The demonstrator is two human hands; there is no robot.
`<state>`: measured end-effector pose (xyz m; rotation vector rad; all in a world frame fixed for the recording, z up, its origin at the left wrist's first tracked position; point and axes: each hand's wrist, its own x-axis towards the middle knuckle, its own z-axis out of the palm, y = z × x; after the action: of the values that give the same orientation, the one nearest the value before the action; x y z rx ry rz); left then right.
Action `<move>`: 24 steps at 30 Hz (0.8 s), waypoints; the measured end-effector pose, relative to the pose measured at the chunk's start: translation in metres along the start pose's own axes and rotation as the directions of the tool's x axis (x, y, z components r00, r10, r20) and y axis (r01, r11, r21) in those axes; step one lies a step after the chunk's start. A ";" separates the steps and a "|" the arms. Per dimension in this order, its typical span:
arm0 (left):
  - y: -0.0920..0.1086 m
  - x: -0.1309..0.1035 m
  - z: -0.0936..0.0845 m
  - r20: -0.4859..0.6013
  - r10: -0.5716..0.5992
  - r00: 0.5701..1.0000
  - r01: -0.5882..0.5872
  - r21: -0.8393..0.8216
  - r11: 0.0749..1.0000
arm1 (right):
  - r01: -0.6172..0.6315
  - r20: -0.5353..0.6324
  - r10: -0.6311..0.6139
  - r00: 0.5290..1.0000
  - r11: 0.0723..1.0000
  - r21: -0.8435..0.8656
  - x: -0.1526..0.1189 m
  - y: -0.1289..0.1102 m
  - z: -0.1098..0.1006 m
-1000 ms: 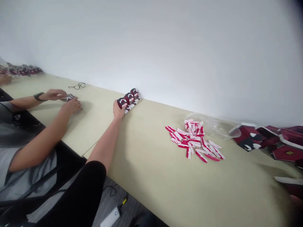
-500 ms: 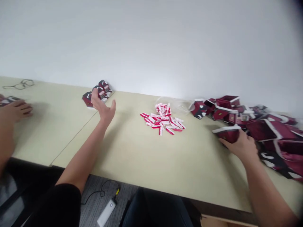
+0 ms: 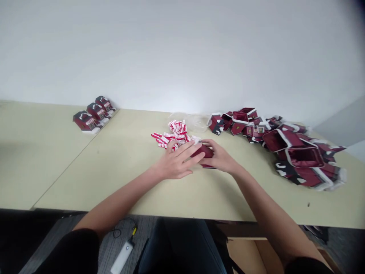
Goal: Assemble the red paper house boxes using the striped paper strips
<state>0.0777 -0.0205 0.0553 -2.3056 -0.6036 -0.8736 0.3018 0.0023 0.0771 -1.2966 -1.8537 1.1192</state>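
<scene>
Dark red piece: between the person's two hands at the middle of the table [image 3: 128,156], just nearer than the striped strips; the hands cover much of the dark red piece [image 3: 205,151], so its full form cannot be told.
Right hand: the right hand [image 3: 219,155] grips the piece from the right, fingers bent around it.
Left hand: the left hand [image 3: 179,161] has its fingers spread and nearly straight, lying across the left side of the piece; whether they press on it cannot be told.
Step in hand: apparently a two-handed handling of one piece, the right hand bearing it and the left steadying or turning it.
Next move: seems to call for a firm hold on the right and a left hand free to shift, without sweeping the strips aside.
Striped strips: a loose pile of red and white striped strips [image 3: 177,128], just beyond the left hand, beside a clear plastic container [image 3: 196,122] near the wall.
Small houses: three small houses [image 3: 96,111] in a row at the far left, well apart from the hands.
Right-hand heap: a jumbled heap of dark red house shapes [image 3: 298,141], several with open ends showing.
</scene>
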 end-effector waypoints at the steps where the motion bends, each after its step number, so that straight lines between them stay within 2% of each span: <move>1: 0.004 -0.001 0.002 0.016 -0.001 1.000 0.001 -0.007 1.000 | 0.066 0.024 -0.064 0.998 0.993 -0.098 0.003 -0.007 0.009; 3: 0.005 -0.009 0.005 -0.003 0.002 1.000 -0.002 -0.062 0.998 | 0.171 0.081 -0.156 0.984 0.959 -0.228 0.008 -0.014 0.021; 5: -0.003 -0.020 0.006 0.003 -0.067 0.998 0.066 -0.180 0.981 | 0.240 0.133 -0.216 0.967 0.950 -0.199 0.016 -0.013 0.026; 7: -0.018 -0.033 0.004 0.062 -0.268 0.961 0.273 -0.336 0.901 | 0.281 0.119 -0.276 0.954 0.959 -0.032 0.027 -0.003 0.022; 8: -0.028 -0.039 0.002 0.085 -0.410 0.908 0.409 -0.391 0.825 | 0.288 0.068 -0.292 0.954 0.956 0.061 0.035 0.004 0.020; 9: -0.037 -0.044 0.000 0.078 -0.560 0.825 0.536 -0.424 0.730 | 0.288 -0.003 -0.290 0.957 0.950 0.124 0.042 0.011 0.018; 10: -0.047 -0.048 -0.002 0.039 -0.698 0.715 0.637 -0.447 0.628 | 0.286 -0.071 -0.279 0.958 0.948 0.136 0.049 0.017 0.017; 12: -0.065 -0.055 -0.002 -0.070 -0.895 0.440 0.752 -0.516 0.410 | 0.299 -0.116 -0.297 0.948 0.954 0.002 0.060 0.025 0.020; 14: -0.078 -0.060 0.000 -0.082 -0.983 0.162 0.742 -0.647 0.177 | 0.331 0.028 -0.336 0.942 0.907 -0.262 0.064 0.025 0.033; 15: -0.083 -0.062 0.003 -0.038 -0.998 0.048 0.699 -0.713 0.061 | 0.348 0.124 -0.326 0.937 0.851 -0.392 0.065 0.022 0.041; 16: -0.086 -0.063 0.005 0.031 -0.998 -0.046 0.643 -0.764 -0.053 | 0.349 0.189 -0.294 0.937 0.789 -0.506 0.064 0.018 0.051; 17: -0.088 -0.064 0.008 0.109 -0.987 -0.116 0.585 -0.796 -0.156 | 0.326 0.209 -0.251 0.945 0.729 -0.601 0.063 0.013 0.060; 18: -0.089 -0.065 0.010 0.184 -0.970 -0.161 0.533 -0.811 -0.242 | 0.285 0.192 -0.210 0.959 0.680 -0.676 0.062 0.009 0.070; 19: -0.089 -0.065 0.011 0.250 -0.951 -0.184 0.490 -0.815 -0.309 | 0.242 0.159 -0.186 0.970 0.643 -0.727 0.061 0.005 0.078; 21: -0.086 -0.064 0.013 0.348 -0.919 -0.185 0.437 -0.808 -0.394 | 0.199 0.118 -0.172 0.978 0.597 -0.778 0.061 0.001 0.092; 24: -0.080 -0.059 0.013 0.389 -0.907 -0.161 0.410 -0.810 -0.419 | 0.209 0.128 -0.176 0.976 0.590 -0.780 0.062 0.007 0.098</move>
<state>-0.0043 0.0337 0.0349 -1.2657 -2.1828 -3.1318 0.2015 0.0326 0.0269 -1.4486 -2.5832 0.1336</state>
